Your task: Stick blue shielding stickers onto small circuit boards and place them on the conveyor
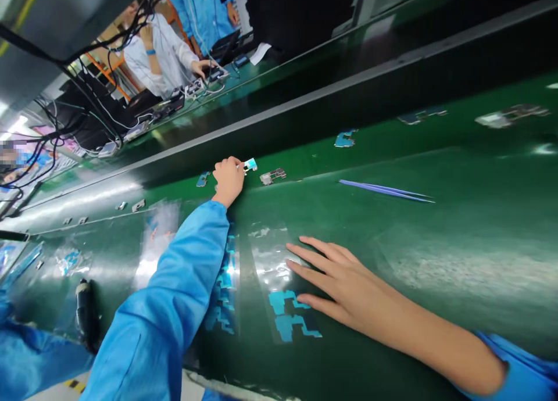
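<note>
My left hand reaches far out over the green belt, its fingers pinched on a small blue-and-silver part. A similar small metal part lies just right of it on the belt. My right hand lies flat with fingers stretched out on a clear film strip that carries blue stickers. A second sticker strip runs under my left sleeve.
Blue tweezers lie on the belt to the right. More small parts sit farther along the belt. A dark tool lies at the lower left. Other people in white and blue coats work at the far side.
</note>
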`<state>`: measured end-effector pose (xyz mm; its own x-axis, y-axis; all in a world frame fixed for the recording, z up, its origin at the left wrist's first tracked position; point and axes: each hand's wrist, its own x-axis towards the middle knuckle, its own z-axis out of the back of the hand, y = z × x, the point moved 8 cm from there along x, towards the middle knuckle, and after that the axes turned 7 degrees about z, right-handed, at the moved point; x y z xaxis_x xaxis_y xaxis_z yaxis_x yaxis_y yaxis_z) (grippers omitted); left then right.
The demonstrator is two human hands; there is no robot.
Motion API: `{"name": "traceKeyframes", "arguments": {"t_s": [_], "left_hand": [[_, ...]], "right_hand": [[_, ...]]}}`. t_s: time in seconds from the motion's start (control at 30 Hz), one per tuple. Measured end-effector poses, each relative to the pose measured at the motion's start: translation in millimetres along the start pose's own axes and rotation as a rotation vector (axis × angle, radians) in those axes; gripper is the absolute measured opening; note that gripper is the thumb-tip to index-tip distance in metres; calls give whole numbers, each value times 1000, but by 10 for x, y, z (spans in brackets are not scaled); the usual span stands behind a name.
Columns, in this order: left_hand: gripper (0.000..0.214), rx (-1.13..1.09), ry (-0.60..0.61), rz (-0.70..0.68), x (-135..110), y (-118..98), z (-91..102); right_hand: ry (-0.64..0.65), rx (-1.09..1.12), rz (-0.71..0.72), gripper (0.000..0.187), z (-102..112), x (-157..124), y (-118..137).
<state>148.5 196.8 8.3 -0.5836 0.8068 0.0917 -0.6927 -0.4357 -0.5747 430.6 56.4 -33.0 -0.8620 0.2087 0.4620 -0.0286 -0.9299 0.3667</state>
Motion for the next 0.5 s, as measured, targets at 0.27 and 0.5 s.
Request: {"name": "traceKeyframes", "arguments": {"t_s": [0.27, 0.5], "left_hand": [[63, -134, 607, -577, -2022, -163, 122], [28, -393, 548, -552, -2437, 148, 42]], "right_hand": [[-98, -46, 95, 30, 131, 72, 121], [-290, 5, 84, 22, 344, 103, 165]]}}
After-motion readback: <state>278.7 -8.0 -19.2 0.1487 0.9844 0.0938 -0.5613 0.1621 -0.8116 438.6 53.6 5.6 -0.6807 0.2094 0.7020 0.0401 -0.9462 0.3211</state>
